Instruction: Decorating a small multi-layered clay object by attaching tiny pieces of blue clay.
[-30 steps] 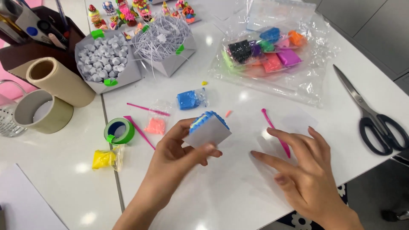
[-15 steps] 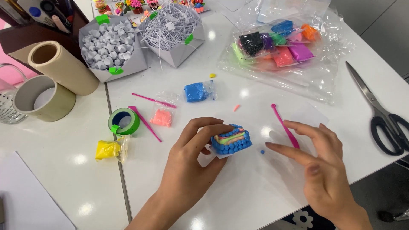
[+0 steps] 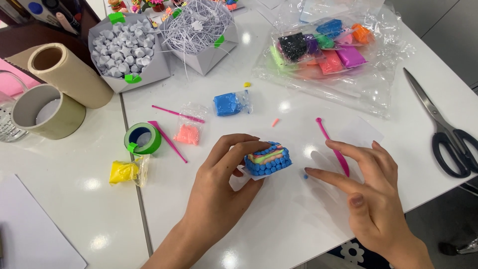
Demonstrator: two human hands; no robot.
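My left hand (image 3: 221, 187) grips a small clay model (image 3: 268, 158) on a white paper square; its sides are covered in blue beads and its top has pink, green and orange stripes. It rests low over the white table (image 3: 279, 224). My right hand (image 3: 371, 197) hovers to its right with fingers spread, the index fingertip pointing at a tiny blue clay ball (image 3: 305, 176) on the table. A pink modelling stick (image 3: 332, 145) lies under the right fingers.
A blue clay pack (image 3: 229, 103), pink clay pack (image 3: 187, 133), yellow clay pack (image 3: 124, 171), green tape roll (image 3: 142, 139) and two more pink sticks (image 3: 177, 113) lie nearby. A bag of coloured clay (image 3: 328, 50), black scissors (image 3: 448, 134), paper-filled boxes (image 3: 124, 50) and tape rolls (image 3: 50, 109) ring the area.
My left hand turned the model from its white underside to top-up and lowered it to the table. My right hand moved closer, its index finger stretched toward the blue ball.
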